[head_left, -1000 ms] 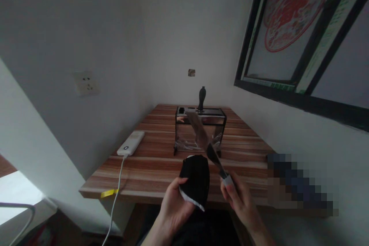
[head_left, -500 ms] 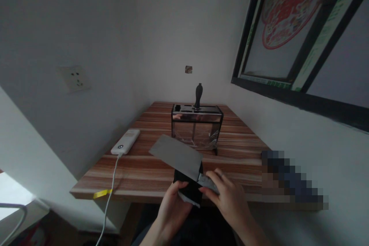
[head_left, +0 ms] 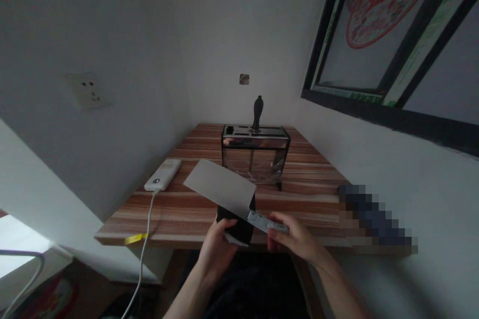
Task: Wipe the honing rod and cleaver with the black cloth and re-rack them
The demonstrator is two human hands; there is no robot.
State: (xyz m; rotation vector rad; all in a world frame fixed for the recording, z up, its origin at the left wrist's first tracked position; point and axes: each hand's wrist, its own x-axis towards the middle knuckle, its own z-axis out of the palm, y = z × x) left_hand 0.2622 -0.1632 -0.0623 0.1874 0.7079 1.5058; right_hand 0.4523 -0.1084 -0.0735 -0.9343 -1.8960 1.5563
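Observation:
A cleaver with a broad pale blade [head_left: 220, 185] and a grey mottled handle [head_left: 264, 220] is held over the front edge of the table. My right hand [head_left: 295, 239] is closed on the end of the handle with its thumb and fingers. In my left hand [head_left: 217, 251] is a black piece, perhaps a cloth or pad [head_left: 237, 229], with a whitish edge below. It lies against the underside of the blade near the handle; my left thumb rests on top of it. The lower fingers of my left hand are hidden.
A knife block [head_left: 254, 157] with clear sides stands behind the blade, one black-handled tool [head_left: 258, 111] upright in it. At left a white power bank [head_left: 163, 174] trails a white cable [head_left: 144, 254]. Yellow tape [head_left: 135, 239] marks the front edge of the wood-grain table [head_left: 314, 197]. A blurred-out item lies at right.
The cleaver and black piece have shifted up and left in the view. My right hand has slid back to the handle's end, baring more of the handle. The view has tilted slightly down.

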